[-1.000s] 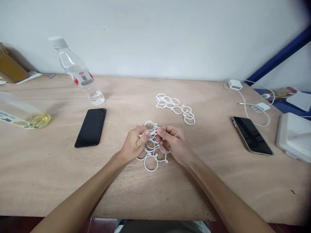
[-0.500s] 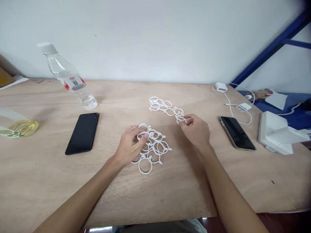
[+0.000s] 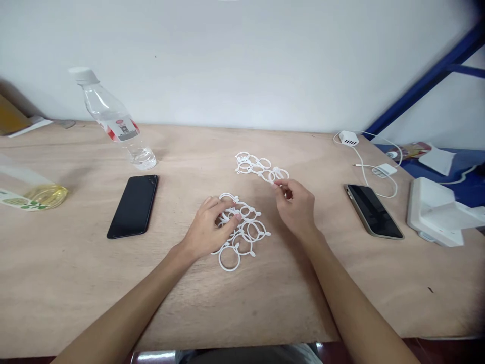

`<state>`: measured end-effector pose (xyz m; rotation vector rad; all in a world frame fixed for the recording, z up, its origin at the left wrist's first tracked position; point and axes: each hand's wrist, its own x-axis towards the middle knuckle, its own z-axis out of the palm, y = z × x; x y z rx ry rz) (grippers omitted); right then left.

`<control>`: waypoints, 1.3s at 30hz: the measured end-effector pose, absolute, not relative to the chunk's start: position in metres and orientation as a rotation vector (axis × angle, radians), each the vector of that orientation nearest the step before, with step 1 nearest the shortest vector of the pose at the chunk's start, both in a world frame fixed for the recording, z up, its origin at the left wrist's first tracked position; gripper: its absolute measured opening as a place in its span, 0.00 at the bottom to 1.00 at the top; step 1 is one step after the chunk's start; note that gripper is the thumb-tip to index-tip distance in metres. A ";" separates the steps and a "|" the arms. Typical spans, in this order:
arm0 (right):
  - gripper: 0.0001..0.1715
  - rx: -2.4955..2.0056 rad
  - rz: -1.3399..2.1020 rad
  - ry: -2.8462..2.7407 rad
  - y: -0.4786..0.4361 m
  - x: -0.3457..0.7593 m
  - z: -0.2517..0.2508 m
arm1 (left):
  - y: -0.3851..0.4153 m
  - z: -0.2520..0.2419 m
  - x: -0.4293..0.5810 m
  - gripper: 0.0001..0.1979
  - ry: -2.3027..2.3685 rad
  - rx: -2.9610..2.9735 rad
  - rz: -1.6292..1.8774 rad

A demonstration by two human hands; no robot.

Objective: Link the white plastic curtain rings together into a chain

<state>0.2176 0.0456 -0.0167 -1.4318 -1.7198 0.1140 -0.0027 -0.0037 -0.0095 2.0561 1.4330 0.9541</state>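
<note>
A near pile of white curtain rings (image 3: 242, 242), each with a small tab, lies overlapped on the wooden table. My left hand (image 3: 212, 225) is over the pile's left side, its thumb and forefinger curled around a ring (image 3: 223, 216) there; the fingers partly cover it. Farther back lies a smaller cluster of the same white rings (image 3: 252, 163). At the right end of this cluster, my right hand (image 3: 295, 205) has thumb and fingertips pinched together on the edge of a ring (image 3: 270, 176).
Left of the piles lie a black phone (image 3: 133, 206) and a clear water bottle (image 3: 121, 121). A container with yellow liquid (image 3: 47, 196) stands farther left. To the right are another phone (image 3: 373, 210), a white stand (image 3: 435, 212), and chargers (image 3: 348, 138) with white cables.
My right hand has moved slightly left and back, and the ring at its fingertips now lies closer to the far cluster. My left hand has lowered the ring it held onto the near pile.
</note>
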 end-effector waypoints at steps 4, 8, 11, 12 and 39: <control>0.08 -1.171 0.222 -1.845 0.026 0.189 -0.011 | -0.004 -0.010 -0.004 0.16 1.447 2.108 0.988; 0.07 -1.099 0.606 -1.768 0.006 0.167 -0.003 | -0.005 -0.011 -0.006 0.19 1.462 2.060 1.052; 0.09 -1.056 0.917 -1.742 -0.004 0.157 0.003 | -0.005 -0.009 -0.007 0.20 1.369 2.018 1.103; 0.10 -1.032 0.988 -1.742 -0.007 0.155 0.004 | -0.006 -0.008 -0.006 0.19 1.333 1.998 1.125; 0.13 -1.219 1.239 -1.419 0.000 0.164 0.017 | -0.011 -0.005 -0.005 0.03 1.462 2.010 1.387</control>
